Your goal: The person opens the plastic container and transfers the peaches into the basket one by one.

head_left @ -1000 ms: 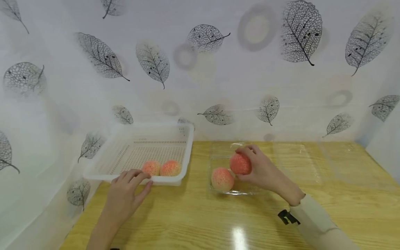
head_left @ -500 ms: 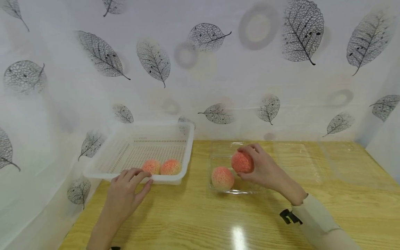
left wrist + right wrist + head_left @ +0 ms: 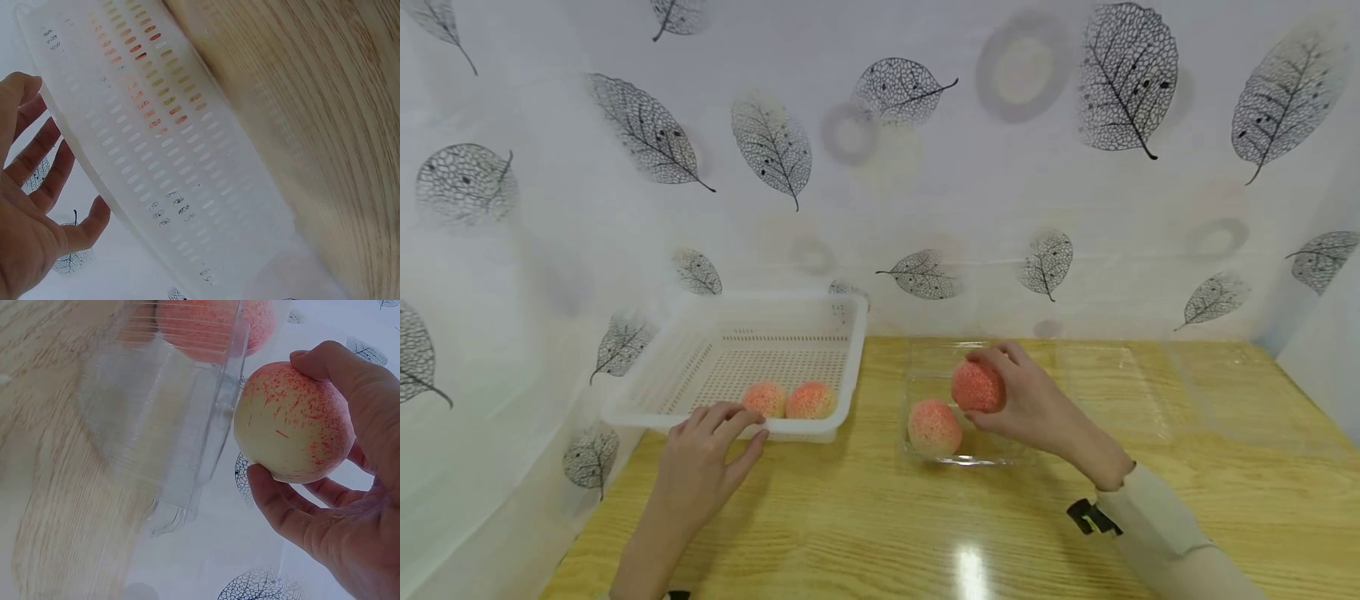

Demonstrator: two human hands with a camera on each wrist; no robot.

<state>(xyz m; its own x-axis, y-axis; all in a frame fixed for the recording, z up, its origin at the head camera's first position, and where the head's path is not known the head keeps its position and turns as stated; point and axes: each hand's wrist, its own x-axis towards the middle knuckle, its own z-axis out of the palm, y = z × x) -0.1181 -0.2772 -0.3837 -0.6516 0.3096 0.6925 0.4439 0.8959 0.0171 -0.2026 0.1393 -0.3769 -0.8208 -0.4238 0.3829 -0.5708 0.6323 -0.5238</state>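
My right hand [image 3: 1033,408] holds a red-pink peach [image 3: 978,387] between thumb and fingers over the clear plastic box [image 3: 970,460]. In the right wrist view the held peach [image 3: 294,422] shows a pale yellow side and is outside the box's rim. Another peach [image 3: 935,427] sits in the left front of that box. My left hand [image 3: 703,467] rests its relaxed fingers at the front rim of the white perforated basket [image 3: 808,429]. Inside the basket, two peaches [image 3: 811,401] lie together at the front right. The left wrist view shows the fingertips at the rim, the thumb apart from the fingers.
More thin clear plastic pieces [image 3: 1116,392] lie on the wooden table [image 3: 850,525] to the right, hard to see against it. A white sheet with leaf prints [image 3: 917,200] hangs behind and along the sides.
My right hand with the peach shifts slightly right, then back left, staying over the clear box. The left hand stays at the basket rim.
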